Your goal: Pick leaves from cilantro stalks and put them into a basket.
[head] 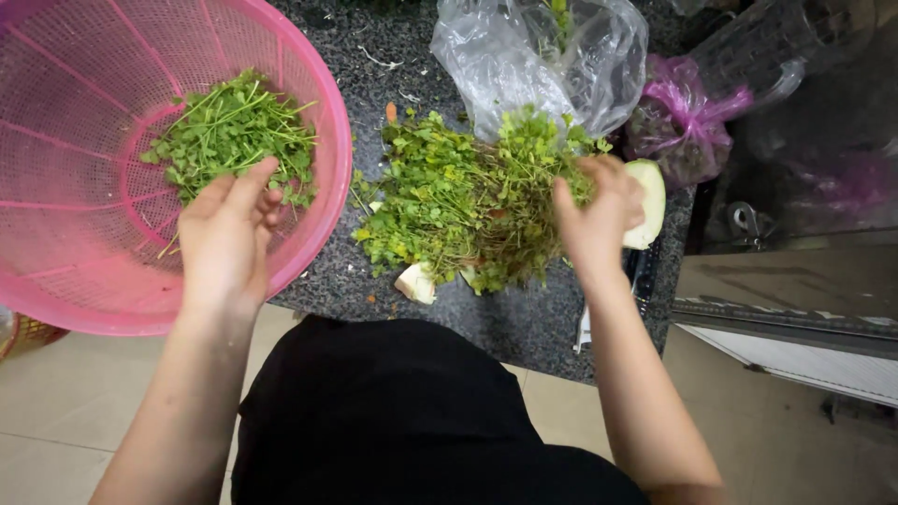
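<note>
Resting on a speckled dark counter [524,327] above pale floor tiles [56,411], both hands, apart, grasp greens [458,201].

My left hand [226,238] hangs over the pink basket [323,112], whose raised rim walls it in from 12 to 3 o'clock; the basket floor at 9 o'clock lies open. My right hand [596,217] is hemmed in: the herb heap [458,201] at 9 o'clock, a clear plastic bag [524,56] at 11, a purple bag [683,122] at 2. A pale cut vegetable [650,201], I think, sits touching at 3. Bare dark counter [505,323] at 7 o'clock gives passage.
</note>
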